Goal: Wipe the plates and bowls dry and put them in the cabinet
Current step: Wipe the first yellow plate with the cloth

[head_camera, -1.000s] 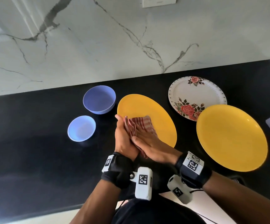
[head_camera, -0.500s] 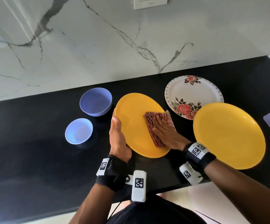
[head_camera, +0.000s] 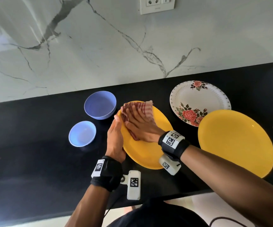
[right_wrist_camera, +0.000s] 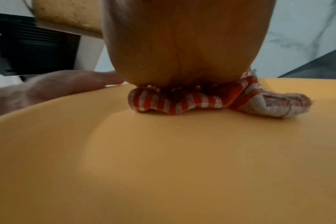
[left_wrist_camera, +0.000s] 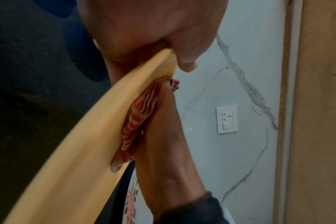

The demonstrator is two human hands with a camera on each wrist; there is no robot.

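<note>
From the head view the left hand (head_camera: 116, 138) grips the round yellow plastic plate's (head_camera: 148, 154) left rim above the black counter (head_camera: 34, 161), while, seen from both wrists, the flat right hand (right_wrist_camera: 182, 45) presses the red-striped cloth (right_wrist_camera: 182, 101) onto its far-left face.

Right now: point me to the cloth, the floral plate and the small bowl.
cloth (head_camera: 146, 108), head view, striped part beyond the fingertips.
floral plate (head_camera: 198, 99), head view, bare white centre.
small bowl (head_camera: 82, 134), head view, inside of the basin.
</note>
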